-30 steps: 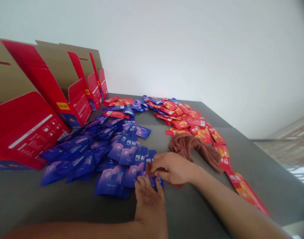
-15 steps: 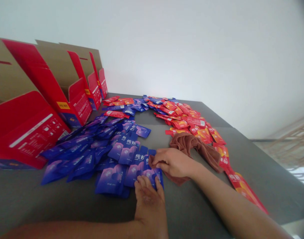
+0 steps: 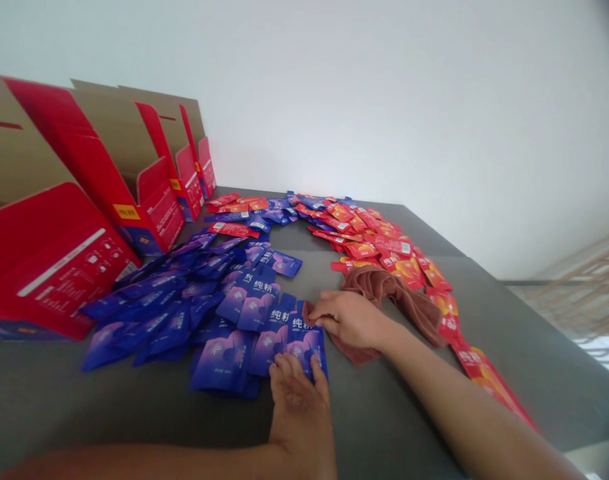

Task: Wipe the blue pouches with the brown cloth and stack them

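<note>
My left hand point(image 3: 299, 393) lies with its fingers spread on the lower part of a blue-purple sachet point(image 3: 304, 341). Pinched in the fingers of my right hand point(image 3: 352, 319) is a corner of a brown cloth point(image 3: 357, 353), held at the upper right edge of that same sachet. The rest of the cloth trails in a bunched fold to the right, reaching the red sachets. Just left of my hands, more blue sachets point(image 3: 229, 360) overlap in a wide pile.
Red boxes point(image 3: 74, 267) with raised cardboard flaps stand in a row at the left. Red-orange sachets point(image 3: 394, 243) curve along the right side, mixing with blue ones at the back. Everything rests on a dark grey table point(image 3: 409, 413) against a white wall point(image 3: 364, 100).
My right hand has shifted slightly right and up with the cloth corner, uncovering more of the sachet's printed top. My left hand has stayed in place.
</note>
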`<state>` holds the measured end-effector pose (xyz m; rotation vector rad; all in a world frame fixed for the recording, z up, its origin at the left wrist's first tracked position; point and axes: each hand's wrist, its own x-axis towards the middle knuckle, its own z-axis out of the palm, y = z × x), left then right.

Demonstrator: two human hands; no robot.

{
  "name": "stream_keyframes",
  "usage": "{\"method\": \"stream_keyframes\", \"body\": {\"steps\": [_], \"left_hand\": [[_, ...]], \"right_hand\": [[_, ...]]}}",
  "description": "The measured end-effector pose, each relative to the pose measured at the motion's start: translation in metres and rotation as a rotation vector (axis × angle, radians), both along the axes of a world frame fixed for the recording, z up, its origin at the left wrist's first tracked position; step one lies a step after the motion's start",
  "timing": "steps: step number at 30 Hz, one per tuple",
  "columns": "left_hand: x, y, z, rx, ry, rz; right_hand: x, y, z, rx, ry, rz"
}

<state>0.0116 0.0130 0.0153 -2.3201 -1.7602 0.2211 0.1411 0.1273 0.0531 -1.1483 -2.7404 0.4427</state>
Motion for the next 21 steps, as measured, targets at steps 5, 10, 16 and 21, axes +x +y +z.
{"method": "stream_keyframes", "body": {"steps": [5, 10, 16, 21], "left_hand": [[0.007, -0.003, -0.024, 0.031, -0.082, 0.114], [0.007, -0.002, -0.019, 0.024, -0.025, 0.084], [0.006, -0.002, -0.025, 0.085, 0.024, 0.092], [0.007, -0.003, -0.033, 0.095, -0.003, 0.096]], "right_hand": [[-0.014, -0.017, 0.007, -0.118, 0.076, 0.24], [-0.013, -0.014, 0.003, -0.106, 0.08, 0.154], [0.001, 0.003, -0.005, -0.003, 0.016, -0.08], [-0.005, -0.008, 0.001, -0.071, 0.065, 0.089]]}}
